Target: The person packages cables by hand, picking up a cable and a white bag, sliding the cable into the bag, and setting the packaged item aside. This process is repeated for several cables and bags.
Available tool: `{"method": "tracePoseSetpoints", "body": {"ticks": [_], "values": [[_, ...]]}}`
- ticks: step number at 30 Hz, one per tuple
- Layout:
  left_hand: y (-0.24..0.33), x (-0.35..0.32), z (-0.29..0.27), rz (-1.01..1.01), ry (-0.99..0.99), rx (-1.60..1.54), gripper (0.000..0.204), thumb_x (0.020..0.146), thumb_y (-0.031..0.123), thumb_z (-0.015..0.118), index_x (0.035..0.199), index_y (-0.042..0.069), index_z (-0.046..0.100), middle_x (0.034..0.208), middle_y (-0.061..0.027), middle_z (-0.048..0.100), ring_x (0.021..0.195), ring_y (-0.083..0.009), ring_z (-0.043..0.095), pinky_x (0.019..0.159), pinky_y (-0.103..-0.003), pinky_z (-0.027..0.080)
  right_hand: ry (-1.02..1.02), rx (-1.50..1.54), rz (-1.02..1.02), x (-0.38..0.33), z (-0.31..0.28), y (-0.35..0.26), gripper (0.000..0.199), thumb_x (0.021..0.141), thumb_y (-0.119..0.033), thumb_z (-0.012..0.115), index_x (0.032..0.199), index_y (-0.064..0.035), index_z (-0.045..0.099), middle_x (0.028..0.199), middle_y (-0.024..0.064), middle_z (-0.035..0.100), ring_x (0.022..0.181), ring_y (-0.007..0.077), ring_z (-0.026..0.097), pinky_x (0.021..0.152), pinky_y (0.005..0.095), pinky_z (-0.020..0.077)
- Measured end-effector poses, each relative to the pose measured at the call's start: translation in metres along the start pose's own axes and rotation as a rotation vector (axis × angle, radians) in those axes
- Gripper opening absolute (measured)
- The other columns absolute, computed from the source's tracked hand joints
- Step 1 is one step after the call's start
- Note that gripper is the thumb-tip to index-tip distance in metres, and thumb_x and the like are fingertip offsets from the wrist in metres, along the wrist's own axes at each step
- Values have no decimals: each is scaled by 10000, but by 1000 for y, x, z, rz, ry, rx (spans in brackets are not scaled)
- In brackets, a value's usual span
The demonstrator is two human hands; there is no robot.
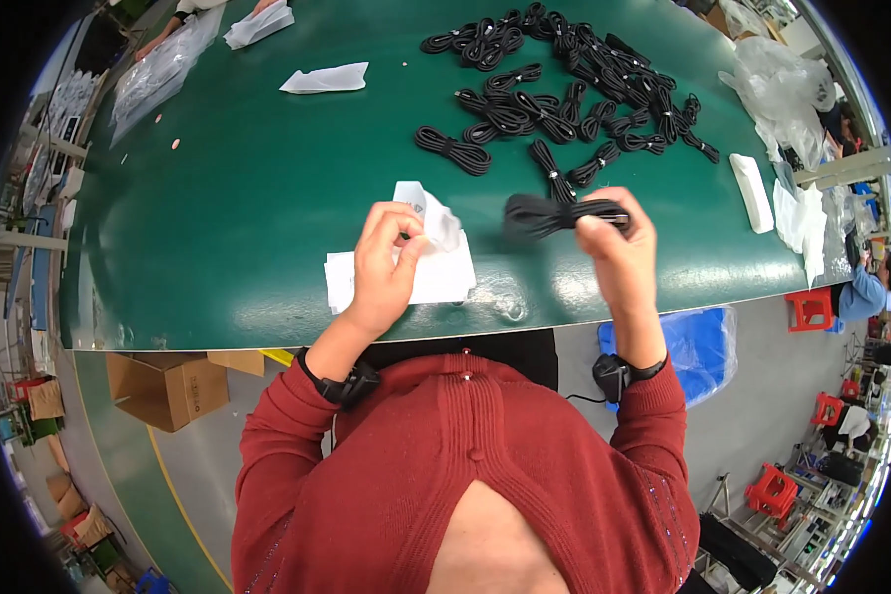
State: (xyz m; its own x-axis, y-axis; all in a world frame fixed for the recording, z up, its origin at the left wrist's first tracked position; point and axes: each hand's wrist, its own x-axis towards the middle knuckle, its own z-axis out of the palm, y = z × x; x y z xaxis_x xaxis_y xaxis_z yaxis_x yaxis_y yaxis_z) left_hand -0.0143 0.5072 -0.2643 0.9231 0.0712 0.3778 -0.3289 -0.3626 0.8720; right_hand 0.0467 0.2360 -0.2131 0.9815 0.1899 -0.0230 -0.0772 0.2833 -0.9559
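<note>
My left hand pinches a small white bag, its upper end standing open and turned to the right. Beneath that hand lies a stack of flat white bags near the table's front edge. My right hand grips a coiled black cable, held sideways above the table with its far end pointing left and slightly blurred. The cable and the bag are apart. Beyond my hands, a big pile of coiled black cables spreads over the green table.
A white packet lies at the far left, near another person's hands and clear plastic bags. At the right edge are a white roll and crumpled plastic. Below stand a cardboard box and a blue bin.
</note>
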Motion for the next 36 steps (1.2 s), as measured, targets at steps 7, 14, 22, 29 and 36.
{"method": "tracePoseSetpoints", "body": {"ticks": [7,14,22,29,36], "values": [[0,5,6,80,-58,132,128,813,-16,665,885,22,566,971,-117,577,924,-300,569,823,-374,459,-312,-1107,-404,4,-5,8,352,738,-51,762,1054,-34,607,861,81,581,741,201,586,624,290,456],[1,15,13,72,-36,159,105,839,-3,661,912,21,590,1003,-95,599,918,-227,586,777,-325,476,-267,-1469,-759,6,7,55,378,788,-91,746,1117,7,589,926,114,552,869,251,601,707,380,506],[2,16,16,65,-34,154,139,806,-19,679,884,21,571,991,-120,590,939,-306,576,826,-391,464,-244,-826,-167,-13,10,38,347,892,-132,672,1186,26,577,858,139,627,712,295,620,625,370,507],[10,24,21,155,-31,192,142,793,-27,672,879,22,569,991,-123,588,936,-318,571,820,-395,463,-427,-1111,-508,-11,21,22,301,943,-149,622,1186,23,578,774,135,641,621,285,614,601,357,508],[17,21,20,291,-122,211,136,780,-42,666,860,21,575,984,-119,583,914,-316,563,808,-397,460,-555,-994,-148,-3,18,22,264,979,-134,578,1181,33,543,766,96,644,595,167,583,567,292,480]]}}
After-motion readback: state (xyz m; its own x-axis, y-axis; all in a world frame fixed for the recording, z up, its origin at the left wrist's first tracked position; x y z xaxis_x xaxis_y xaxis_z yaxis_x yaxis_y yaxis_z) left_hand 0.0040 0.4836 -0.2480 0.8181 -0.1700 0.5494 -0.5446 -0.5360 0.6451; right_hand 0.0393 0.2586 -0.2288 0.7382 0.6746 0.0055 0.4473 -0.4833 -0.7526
